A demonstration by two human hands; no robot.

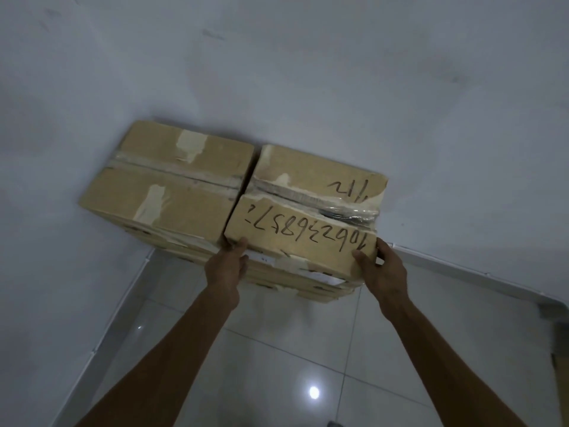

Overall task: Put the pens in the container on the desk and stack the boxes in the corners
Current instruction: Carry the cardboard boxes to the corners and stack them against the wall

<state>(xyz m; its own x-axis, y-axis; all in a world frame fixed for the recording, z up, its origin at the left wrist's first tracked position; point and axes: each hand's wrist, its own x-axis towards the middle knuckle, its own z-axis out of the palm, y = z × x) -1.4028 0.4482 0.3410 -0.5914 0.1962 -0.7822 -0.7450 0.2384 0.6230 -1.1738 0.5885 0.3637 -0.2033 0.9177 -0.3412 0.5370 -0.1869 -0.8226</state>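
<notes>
Two stacks of brown cardboard boxes stand side by side in a room corner. The top right box [311, 208] carries handwritten black numbers and clear tape along its seam. My left hand [226, 266] grips its near left corner, thumb on the top edge. At the near right corner my right hand [381, 266] holds the box, thumb on top and fingers round the side. The top left box [166, 177] has torn tape patches and touches the written box. Lower boxes [295, 282] show beneath. No pens or container are in view.
White walls [277, 72] meet behind the boxes. A glossy tiled floor [277, 349] lies below, with a pale baseboard [462, 269] along the right wall and a dark object at the far right edge [558, 349].
</notes>
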